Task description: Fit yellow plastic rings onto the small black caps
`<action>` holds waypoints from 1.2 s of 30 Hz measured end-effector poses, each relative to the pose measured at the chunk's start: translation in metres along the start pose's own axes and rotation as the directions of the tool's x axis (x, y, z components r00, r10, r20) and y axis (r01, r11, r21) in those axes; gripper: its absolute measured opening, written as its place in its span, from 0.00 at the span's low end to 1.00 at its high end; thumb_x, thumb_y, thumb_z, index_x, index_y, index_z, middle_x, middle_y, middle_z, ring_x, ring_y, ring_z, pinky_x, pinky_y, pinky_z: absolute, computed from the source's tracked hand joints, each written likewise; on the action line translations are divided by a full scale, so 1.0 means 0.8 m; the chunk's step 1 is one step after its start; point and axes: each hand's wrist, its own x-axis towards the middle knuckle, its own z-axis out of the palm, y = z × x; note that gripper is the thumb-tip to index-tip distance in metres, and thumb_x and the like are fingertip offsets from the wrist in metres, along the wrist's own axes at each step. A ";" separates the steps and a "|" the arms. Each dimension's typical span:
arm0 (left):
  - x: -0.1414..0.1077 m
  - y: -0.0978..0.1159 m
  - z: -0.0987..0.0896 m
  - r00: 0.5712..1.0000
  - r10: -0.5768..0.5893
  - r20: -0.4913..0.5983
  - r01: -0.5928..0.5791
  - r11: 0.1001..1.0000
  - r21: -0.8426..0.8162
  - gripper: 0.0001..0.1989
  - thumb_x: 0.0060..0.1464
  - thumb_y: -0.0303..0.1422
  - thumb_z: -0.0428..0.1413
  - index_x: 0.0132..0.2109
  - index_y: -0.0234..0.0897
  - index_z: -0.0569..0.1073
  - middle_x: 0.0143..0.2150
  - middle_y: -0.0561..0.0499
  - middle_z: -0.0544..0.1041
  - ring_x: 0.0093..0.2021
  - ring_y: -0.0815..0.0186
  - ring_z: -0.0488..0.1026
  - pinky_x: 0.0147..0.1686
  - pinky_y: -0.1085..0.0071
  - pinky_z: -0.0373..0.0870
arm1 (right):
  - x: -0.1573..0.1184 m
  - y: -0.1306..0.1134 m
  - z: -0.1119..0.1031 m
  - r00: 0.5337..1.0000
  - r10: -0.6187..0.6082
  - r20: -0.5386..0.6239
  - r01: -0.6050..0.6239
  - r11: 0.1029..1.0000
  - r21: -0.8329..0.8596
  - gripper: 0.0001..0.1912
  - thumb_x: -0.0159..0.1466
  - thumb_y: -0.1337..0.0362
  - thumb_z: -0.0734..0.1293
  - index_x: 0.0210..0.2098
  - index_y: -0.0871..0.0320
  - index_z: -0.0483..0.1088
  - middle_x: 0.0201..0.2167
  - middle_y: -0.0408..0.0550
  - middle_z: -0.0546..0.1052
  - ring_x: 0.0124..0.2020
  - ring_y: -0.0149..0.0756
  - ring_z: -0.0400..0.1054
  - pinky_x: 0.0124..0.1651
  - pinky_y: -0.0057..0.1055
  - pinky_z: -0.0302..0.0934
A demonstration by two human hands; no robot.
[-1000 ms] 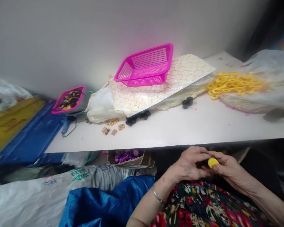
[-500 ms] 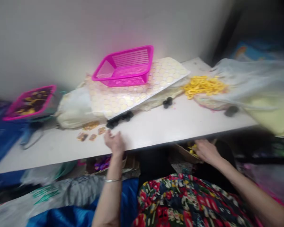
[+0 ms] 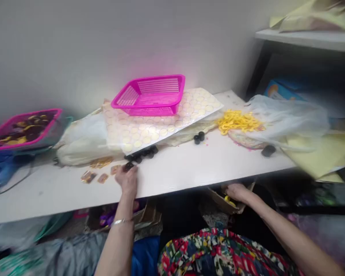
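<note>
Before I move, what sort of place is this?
Probably a small hand-assembly workspace: a sheet of round stickers, loose yellow loops heaped on the white worktop, and a cardboard box of parts below.

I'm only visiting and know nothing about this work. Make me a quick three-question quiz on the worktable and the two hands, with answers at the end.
1. Multiple choice: what is the left hand pinching?
a) a purple piece
b) a black round piece
c) a gold packet

2. True or false: the middle pink basket stands on the sheet with pale circles.

3. Short answer: which hand is at the open cardboard box below the tabletop?

Key: 1 b; 2 true; 3 the right hand.
</note>
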 end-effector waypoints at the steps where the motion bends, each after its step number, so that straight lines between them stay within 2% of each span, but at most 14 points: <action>1: -0.010 0.001 0.000 1.000 0.008 -0.010 -0.008 1.000 -0.016 0.19 0.35 0.36 0.59 0.37 0.29 0.72 0.28 0.53 0.71 0.27 0.72 0.66 0.29 0.74 0.64 | -0.007 0.000 -0.004 0.998 0.056 0.036 -0.055 0.998 -0.013 0.12 0.56 0.69 0.59 0.36 0.61 0.73 0.35 0.55 0.76 0.37 0.39 0.70 0.34 0.28 0.58; 4: -0.050 0.013 0.015 1.000 -0.016 0.004 0.016 0.999 0.048 0.23 0.33 0.39 0.61 0.39 0.32 0.73 0.29 0.53 0.72 0.25 0.71 0.66 0.28 0.73 0.64 | -0.033 0.002 -0.026 0.999 -0.011 0.040 0.012 1.000 -0.013 0.12 0.55 0.68 0.61 0.36 0.64 0.72 0.38 0.60 0.75 0.40 0.42 0.68 0.36 0.30 0.57; 6: -0.081 0.030 0.037 0.985 -0.031 0.168 0.025 0.999 0.037 0.24 0.33 0.40 0.62 0.41 0.34 0.74 0.30 0.53 0.74 0.23 0.71 0.66 0.25 0.73 0.64 | -0.051 0.006 -0.048 0.986 -0.164 0.033 0.161 0.984 0.082 0.12 0.52 0.68 0.63 0.36 0.63 0.71 0.38 0.55 0.74 0.39 0.40 0.67 0.36 0.28 0.56; 8: -0.115 0.054 0.069 0.936 -0.011 0.351 0.022 0.999 -0.027 0.24 0.33 0.40 0.62 0.41 0.35 0.74 0.29 0.53 0.74 0.24 0.71 0.67 0.26 0.73 0.65 | -0.062 0.013 -0.075 0.963 -0.268 0.038 0.250 0.933 0.259 0.10 0.52 0.66 0.63 0.34 0.61 0.70 0.32 0.48 0.74 0.33 0.34 0.67 0.32 0.25 0.56; 9: -0.132 0.066 0.087 0.903 0.003 0.429 0.023 0.998 -0.054 0.23 0.34 0.39 0.61 0.40 0.34 0.74 0.28 0.53 0.74 0.24 0.70 0.67 0.26 0.73 0.65 | -0.063 0.017 -0.090 0.961 -0.278 -0.005 0.263 0.905 0.334 0.08 0.54 0.66 0.62 0.33 0.61 0.70 0.28 0.45 0.73 0.30 0.32 0.66 0.31 0.24 0.55; 11: -0.164 0.089 0.127 0.834 0.046 0.549 0.005 0.996 -0.091 0.21 0.33 0.38 0.61 0.39 0.34 0.74 0.26 0.53 0.73 0.24 0.69 0.68 0.28 0.73 0.66 | -0.054 0.028 -0.120 0.951 -0.179 -0.253 0.266 0.890 0.370 0.08 0.56 0.65 0.60 0.31 0.60 0.70 0.24 0.43 0.72 0.27 0.30 0.64 0.31 0.25 0.55; 13: -0.190 0.106 0.165 0.764 0.102 0.638 -0.038 0.993 -0.113 0.19 0.34 0.36 0.60 0.39 0.34 0.74 0.26 0.53 0.73 0.26 0.69 0.69 0.30 0.72 0.67 | -0.033 0.038 -0.149 0.811 0.002 -0.585 0.185 0.947 0.261 0.08 0.56 0.65 0.60 0.29 0.60 0.70 0.27 0.46 0.72 0.32 0.33 0.65 0.36 0.27 0.55; 15: -0.211 0.116 0.195 0.712 0.157 0.684 -0.103 0.987 -0.120 0.18 0.36 0.34 0.59 0.39 0.35 0.74 0.31 0.51 0.74 0.31 0.67 0.70 0.35 0.71 0.68 | -0.010 0.046 -0.172 0.698 0.145 -0.702 -0.002 0.980 0.200 0.09 0.57 0.65 0.59 0.30 0.60 0.71 0.32 0.49 0.73 0.35 0.36 0.65 0.38 0.28 0.55; 16: -0.218 0.119 0.205 0.705 0.177 0.687 -0.140 0.984 -0.110 0.18 0.37 0.34 0.59 0.39 0.36 0.74 0.33 0.50 0.74 0.33 0.66 0.70 0.37 0.69 0.67 | -0.001 0.049 -0.180 0.679 0.189 -0.709 -0.094 0.981 0.171 0.10 0.57 0.66 0.58 0.31 0.60 0.71 0.34 0.50 0.74 0.37 0.36 0.66 0.38 0.28 0.54; 19: -0.231 0.120 0.220 0.706 0.208 0.677 -0.222 0.973 -0.068 0.18 0.38 0.34 0.59 0.41 0.38 0.74 0.37 0.49 0.73 0.37 0.65 0.70 0.42 0.67 0.66 | 0.015 0.053 -0.189 0.740 0.228 -0.633 -0.245 0.968 0.062 0.13 0.57 0.69 0.56 0.31 0.59 0.72 0.37 0.51 0.74 0.39 0.37 0.66 0.37 0.27 0.54; 21: -0.232 0.118 0.220 0.692 0.231 0.684 -0.248 0.966 -0.075 0.18 0.39 0.35 0.60 0.41 0.39 0.73 0.37 0.50 0.73 0.38 0.65 0.70 0.42 0.67 0.66 | 0.019 0.052 -0.181 0.795 0.218 -0.567 -0.266 0.964 -0.002 0.14 0.58 0.69 0.56 0.33 0.58 0.73 0.39 0.50 0.74 0.41 0.38 0.66 0.36 0.27 0.54; 24: -0.231 0.115 0.218 0.668 0.267 0.695 -0.270 0.957 -0.108 0.18 0.39 0.34 0.60 0.41 0.39 0.73 0.37 0.50 0.73 0.38 0.64 0.69 0.43 0.67 0.66 | 0.024 0.052 -0.161 0.828 0.205 -0.521 -0.280 0.958 -0.069 0.16 0.60 0.67 0.54 0.38 0.56 0.73 0.42 0.51 0.73 0.43 0.40 0.66 0.38 0.29 0.55; 29: -0.231 0.113 0.219 0.665 0.301 0.684 -0.293 0.947 -0.132 0.17 0.39 0.34 0.60 0.41 0.39 0.73 0.38 0.50 0.74 0.39 0.64 0.69 0.43 0.67 0.66 | 0.039 0.051 -0.135 0.822 0.221 -0.525 -0.334 0.934 -0.129 0.18 0.64 0.68 0.51 0.44 0.57 0.69 0.42 0.53 0.71 0.42 0.42 0.67 0.40 0.32 0.57; 36: -0.232 0.119 0.216 0.660 0.279 0.697 -0.281 0.953 -0.115 0.16 0.39 0.34 0.60 0.40 0.39 0.73 0.36 0.51 0.74 0.39 0.64 0.69 0.43 0.67 0.66 | 0.053 0.044 -0.134 0.785 0.235 -0.573 -0.382 0.912 -0.148 0.20 0.63 0.72 0.49 0.49 0.62 0.65 0.46 0.59 0.69 0.44 0.46 0.66 0.42 0.37 0.58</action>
